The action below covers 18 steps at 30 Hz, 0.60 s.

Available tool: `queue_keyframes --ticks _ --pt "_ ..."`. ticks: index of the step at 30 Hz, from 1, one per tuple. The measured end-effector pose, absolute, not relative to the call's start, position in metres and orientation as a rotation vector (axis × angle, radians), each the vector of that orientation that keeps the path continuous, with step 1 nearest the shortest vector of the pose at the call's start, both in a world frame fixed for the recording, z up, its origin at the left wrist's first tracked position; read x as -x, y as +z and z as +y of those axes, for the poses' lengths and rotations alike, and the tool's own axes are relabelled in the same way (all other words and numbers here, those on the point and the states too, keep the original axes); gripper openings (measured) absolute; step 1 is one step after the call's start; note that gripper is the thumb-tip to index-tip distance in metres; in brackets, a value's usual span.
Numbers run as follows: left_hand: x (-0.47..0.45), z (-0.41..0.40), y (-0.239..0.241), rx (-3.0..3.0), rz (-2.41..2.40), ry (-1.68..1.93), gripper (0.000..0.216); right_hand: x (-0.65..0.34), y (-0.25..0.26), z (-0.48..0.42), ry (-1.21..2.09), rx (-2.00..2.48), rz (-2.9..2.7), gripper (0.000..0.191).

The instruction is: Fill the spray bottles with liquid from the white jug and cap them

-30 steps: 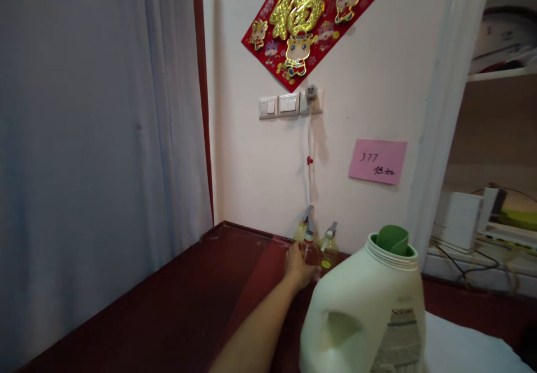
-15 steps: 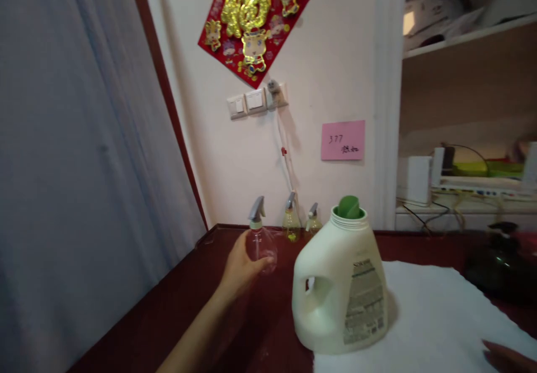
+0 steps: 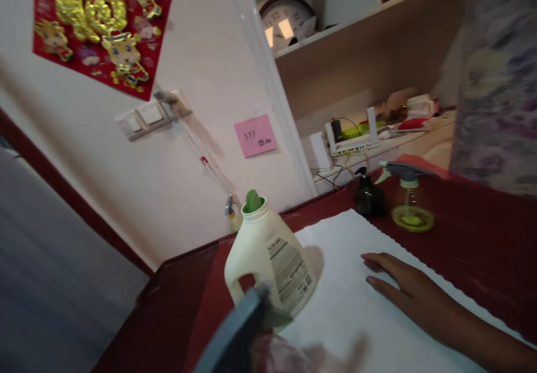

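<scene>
The right hand (image 3: pixel 403 289) lies palm down on a white cloth (image 3: pixel 348 311), fingers stretched out flat and close together, holding nothing. The cloth is spread over a dark red tabletop (image 3: pixel 482 250), and its wavy edge runs just beyond the fingertips.

At the bottom edge of the view, very close to the camera, is a grey spray trigger (image 3: pixel 235 328), badly blurred. Just right of it is a pinkish smear, which seems to be the left hand (image 3: pixel 310 356). Whether it grips the trigger's bottle, and how the fingers are set, I cannot tell.

Right behind the trigger stands a cream detergent jug (image 3: pixel 268 255), upright at the near left corner of the cloth, its handle hole facing the camera and a green spout (image 3: pixel 253 201) showing in its uncapped neck. Behind the jug, against the wall, a small spray bottle (image 3: pixel 232 216) peeks out.

Well apart from the right hand, past the far edge of the cloth, a clear spray bottle with yellow liquid (image 3: pixel 411 205) and a green nozzle stands on the bare tabletop, with a squat dark bottle (image 3: pixel 368 197) just beside it on its left.

On the wall hang a pink note (image 3: pixel 255 135), a row of light switches (image 3: pixel 146 116) and a red and gold decoration (image 3: pixel 100 20) (the whole view is tilted). An alcove to the right has a clock (image 3: pixel 285 20) on its shelf and a white router (image 3: pixel 352 138) among cables below. Floral fabric (image 3: pixel 499 82) fills the right edge.
</scene>
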<state>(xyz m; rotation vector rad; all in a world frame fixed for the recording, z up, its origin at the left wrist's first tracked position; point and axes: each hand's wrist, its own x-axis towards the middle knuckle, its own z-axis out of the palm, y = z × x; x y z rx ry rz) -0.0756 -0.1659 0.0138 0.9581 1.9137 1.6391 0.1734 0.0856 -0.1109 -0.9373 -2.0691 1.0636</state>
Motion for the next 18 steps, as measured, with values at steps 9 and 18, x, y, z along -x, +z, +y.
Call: queue_keyframes --ticks 9,18 --pt "0.012 -0.080 -0.025 -1.355 1.726 1.331 0.081 -0.180 -0.083 0.080 1.499 0.708 -1.715 0.057" --pt "-0.005 -0.030 -0.051 -1.469 1.669 1.274 0.093 -0.177 -0.080 0.073 1.778 0.401 -1.797 0.112"
